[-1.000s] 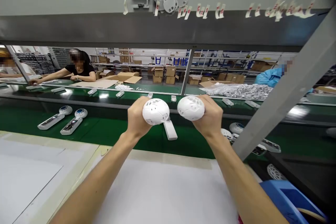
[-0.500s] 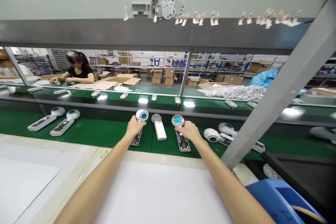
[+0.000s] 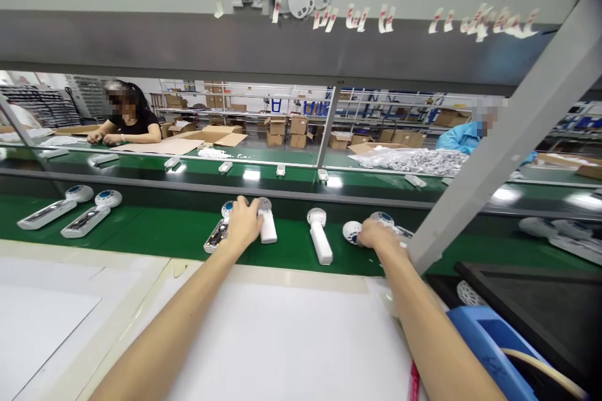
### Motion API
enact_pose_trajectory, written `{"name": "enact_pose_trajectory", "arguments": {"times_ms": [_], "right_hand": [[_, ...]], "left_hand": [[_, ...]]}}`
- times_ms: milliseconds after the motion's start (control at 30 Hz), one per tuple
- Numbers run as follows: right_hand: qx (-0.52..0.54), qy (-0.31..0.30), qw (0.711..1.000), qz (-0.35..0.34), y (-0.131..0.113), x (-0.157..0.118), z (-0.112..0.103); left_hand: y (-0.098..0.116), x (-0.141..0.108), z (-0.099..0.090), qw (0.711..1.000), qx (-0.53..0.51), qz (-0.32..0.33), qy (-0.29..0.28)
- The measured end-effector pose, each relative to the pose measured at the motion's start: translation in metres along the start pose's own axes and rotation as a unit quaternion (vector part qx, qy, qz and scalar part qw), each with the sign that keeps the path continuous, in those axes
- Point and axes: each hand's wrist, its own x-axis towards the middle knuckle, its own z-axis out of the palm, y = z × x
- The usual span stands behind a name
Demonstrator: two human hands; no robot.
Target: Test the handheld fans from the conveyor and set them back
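Observation:
My left hand (image 3: 243, 223) is at a white handheld fan (image 3: 268, 229), its curled fingers and thumb at the fan's round head and neck. Partly behind that hand, on its left, another fan (image 3: 216, 236) lies with its handle open and circuit board showing. My right hand (image 3: 380, 234) is closed at a fan whose round white head (image 3: 352, 232) sticks out left of the fingers; the hand hides its handle. Between my hands a fan (image 3: 321, 243) lies with its plain white back up. A further fan with a blue centre (image 3: 383, 218) lies just behind my right hand.
Two opened fans (image 3: 87, 216) lie on the green belt (image 3: 145, 225) at left. A slanted grey post (image 3: 489, 138) stands close to my right arm. At lower right are a blue bin (image 3: 489, 338) and a black tray (image 3: 531, 307). Two people sit across the line.
My right hand has left its fan, now lying back up, and moved right to another. My left hand has shifted from the opened fan towards the white one beside it.

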Motion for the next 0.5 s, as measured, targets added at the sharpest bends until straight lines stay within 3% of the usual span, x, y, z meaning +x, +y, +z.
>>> {"name": "enact_pose_trajectory", "arguments": {"times_ms": [100,200,300,400,500], "right_hand": [[-0.007,-0.012,1.0,-0.027,-0.007,-0.003,0.009],[0.019,-0.024,0.993,-0.114,-0.011,-0.005,0.007],[0.039,-0.045,0.988,-0.146,-0.009,-0.005,0.002],[0.047,-0.081,0.991,-0.094,-0.004,-0.003,0.0],[0.101,-0.115,0.985,-0.077,-0.003,-0.005,0.0]], "left_hand": [[0.018,-0.007,0.012,0.997,-0.027,0.039,-0.065],[0.022,-0.012,0.02,0.996,-0.049,0.008,-0.079],[0.01,-0.011,0.017,0.992,-0.087,-0.064,-0.071],[-0.011,-0.001,0.007,0.973,-0.16,-0.145,-0.076],[-0.03,0.011,-0.007,0.937,-0.285,-0.191,-0.071]]}}
